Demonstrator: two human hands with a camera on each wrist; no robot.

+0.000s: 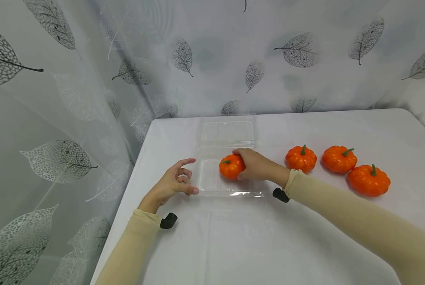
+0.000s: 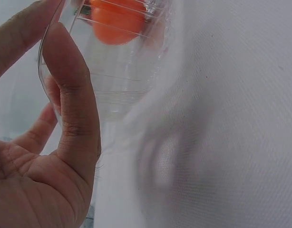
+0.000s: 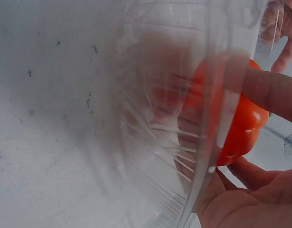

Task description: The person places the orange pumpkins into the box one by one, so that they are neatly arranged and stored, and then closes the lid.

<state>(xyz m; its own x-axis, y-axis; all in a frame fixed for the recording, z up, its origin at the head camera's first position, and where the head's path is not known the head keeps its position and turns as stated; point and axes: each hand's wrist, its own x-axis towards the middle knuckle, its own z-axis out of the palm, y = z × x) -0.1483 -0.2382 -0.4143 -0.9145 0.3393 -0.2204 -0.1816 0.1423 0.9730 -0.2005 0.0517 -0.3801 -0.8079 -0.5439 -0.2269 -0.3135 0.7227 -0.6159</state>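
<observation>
We have the right hand [image 1: 257, 164] curled round a small orange pumpkin [image 1: 230, 167], thumb on its near side and fingers on its far side, opened just as wide as that body needs. The pumpkin sits in the grip to the left of the right palm, over the near half of a clear plastic clamshell container [image 1: 208, 180], its green stem [image 1: 226, 161] pointing away from the palm. Whether it bears on the container's floor yet, we cannot tell. The left hand [image 1: 171, 182] is at the container's left edge with nothing gripped, its fingers loosely bent and spread, the thumb by the near corner; how firmly it presses there, we cannot tell. Beyond both hands, the hinged lid [image 1: 226, 132] lies folded back on the surface [image 1: 251, 245]. To the right of the right hand, past its wrist, wait a round pumpkin [image 1: 301, 159], a middle pumpkin [image 1: 339, 159] and a flatter pumpkin [image 1: 369, 181]. To set this one down well, we would lower it straight, keep the right knuckles clear of the thin wall beneath them, and loosen thumb and fingers only once it rests steady, since a ribbed, rounded body may roll. The left hand would do best as a light brace: the container looks flimsy, so squeezing could buckle it, while leaving it loose could let it slide.
</observation>
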